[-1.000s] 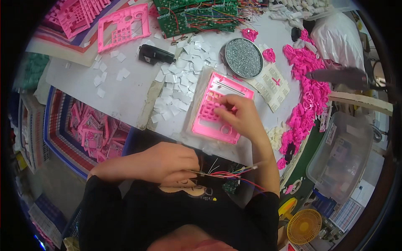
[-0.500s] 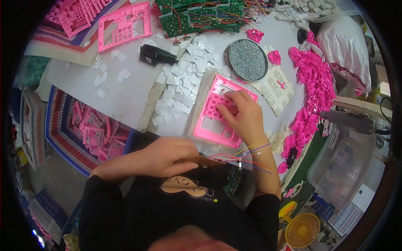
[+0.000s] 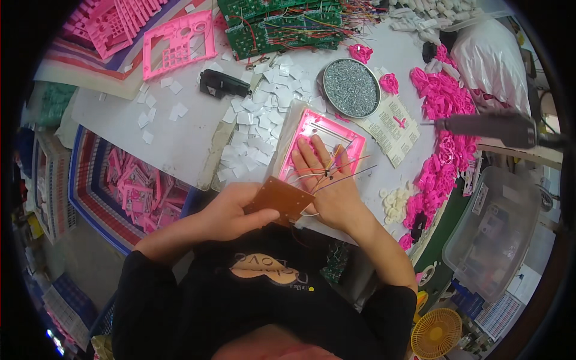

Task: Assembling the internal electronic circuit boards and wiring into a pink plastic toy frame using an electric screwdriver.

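My left hand grips a brown circuit board, thumb on top, just off the near left corner of a pink plastic case. The case lies open side up on the table, with slots and a thin metal rod visible at its far end. Over it rests my right hand, its fingers stretched out across the keypad area and hiding much of it. Thin coloured wires run from the board across the back of that hand.
Beyond the case stands a round tin of small screws. White paper squares lie to its left. A dark power screwdriver hangs over piled pink parts at the right. Green circuit boards are stacked at the back.
My left hand has lifted the circuit board up beside the case, wires trailing over it. My right hand has gone from bent fingers to flat. The screwdriver has shifted upward in view.
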`<control>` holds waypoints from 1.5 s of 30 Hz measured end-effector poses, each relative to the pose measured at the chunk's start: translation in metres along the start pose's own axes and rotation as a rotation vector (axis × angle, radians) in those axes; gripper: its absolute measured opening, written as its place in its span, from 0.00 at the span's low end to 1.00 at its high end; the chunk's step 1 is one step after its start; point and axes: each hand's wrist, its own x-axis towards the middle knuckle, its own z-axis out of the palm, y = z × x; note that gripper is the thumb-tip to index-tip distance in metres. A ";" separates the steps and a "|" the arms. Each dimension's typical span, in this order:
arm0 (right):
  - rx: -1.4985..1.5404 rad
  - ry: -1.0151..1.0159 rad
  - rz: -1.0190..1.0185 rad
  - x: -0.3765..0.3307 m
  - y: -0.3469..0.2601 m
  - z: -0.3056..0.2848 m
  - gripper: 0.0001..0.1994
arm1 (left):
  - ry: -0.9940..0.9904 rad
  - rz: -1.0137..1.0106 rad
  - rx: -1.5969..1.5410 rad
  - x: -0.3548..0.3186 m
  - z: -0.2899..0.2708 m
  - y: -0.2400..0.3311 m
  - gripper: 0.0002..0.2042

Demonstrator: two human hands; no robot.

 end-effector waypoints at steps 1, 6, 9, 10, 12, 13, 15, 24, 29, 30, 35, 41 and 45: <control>0.006 0.008 0.001 -0.001 0.000 0.001 0.42 | 0.012 0.044 -0.004 0.001 0.001 0.000 0.11; 0.049 0.048 0.025 0.002 -0.004 0.012 0.44 | 0.023 0.037 -0.059 0.003 0.005 -0.003 0.10; 0.120 0.085 -0.038 0.003 0.003 0.002 0.40 | 0.030 0.007 -0.157 0.004 0.006 -0.010 0.10; 0.184 0.099 -0.070 0.003 0.009 -0.002 0.37 | 0.029 -0.002 -0.182 0.005 0.005 -0.010 0.10; 0.314 0.158 -0.103 -0.001 0.026 -0.011 0.32 | 0.024 -0.020 -0.233 0.008 0.005 -0.009 0.10; 0.387 0.198 -0.109 -0.007 0.039 -0.015 0.29 | 0.017 -0.010 -0.252 0.009 0.005 -0.011 0.10; 0.648 0.219 -0.011 -0.018 0.052 -0.025 0.25 | 0.011 0.016 -0.290 0.009 0.004 -0.013 0.10; 1.219 0.129 0.016 -0.017 0.001 -0.045 0.19 | -0.105 -0.043 -0.236 0.020 0.019 0.000 0.11; 1.480 0.188 0.232 -0.023 -0.001 -0.033 0.16 | -0.108 -0.134 -0.380 0.021 0.022 -0.007 0.14; 1.472 0.223 0.250 -0.021 0.003 -0.028 0.16 | -0.106 -0.163 -0.456 0.020 0.023 -0.010 0.16; 1.375 0.206 0.316 -0.009 0.016 -0.022 0.17 | -0.134 -0.227 -0.630 0.015 0.031 -0.016 0.22; 1.184 0.166 0.354 0.006 0.038 -0.028 0.17 | -0.115 -0.162 -0.604 0.015 0.027 -0.043 0.28; 1.207 0.119 0.407 0.013 0.043 -0.033 0.18 | -0.117 -0.251 -0.681 0.012 0.025 -0.035 0.30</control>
